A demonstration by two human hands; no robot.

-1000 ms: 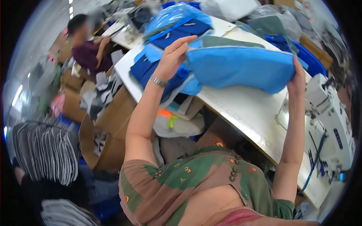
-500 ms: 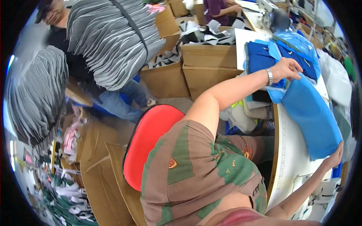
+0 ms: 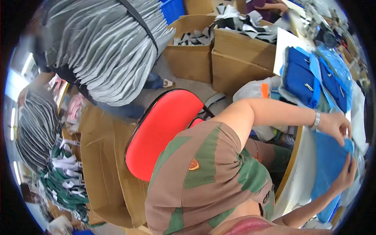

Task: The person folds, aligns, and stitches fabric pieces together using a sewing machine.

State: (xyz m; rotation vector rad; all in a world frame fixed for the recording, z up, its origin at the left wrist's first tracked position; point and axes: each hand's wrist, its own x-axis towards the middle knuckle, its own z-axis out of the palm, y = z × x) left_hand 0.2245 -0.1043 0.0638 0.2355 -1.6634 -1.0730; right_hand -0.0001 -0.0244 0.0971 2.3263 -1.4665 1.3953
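My left hand (image 3: 334,126), with a metal watch on its wrist, pinches the upper edge of a blue fabric piece (image 3: 327,156). Just below it, my right hand (image 3: 345,174) has its fingers closed on the same edge. The cloth hangs down over the white sewing table (image 3: 299,172), its lower part partly behind my right forearm. Beyond my left hand lie folded dark blue fabric pieces (image 3: 299,76) with lighter blue edges.
A red chair (image 3: 166,133) stands behind me. Cardboard boxes (image 3: 243,58) hold black and white cloth scraps. At left, a person (image 3: 70,80) carries strapped grey fabric bundles (image 3: 105,51). Green and white pieces (image 3: 64,180) are piled near an open carton (image 3: 103,164).
My right hand has moved up the cloth to beside my left hand. The blue piece, stretched between them before, now hangs folded. The person with bundles has shifted, and my view has turned.
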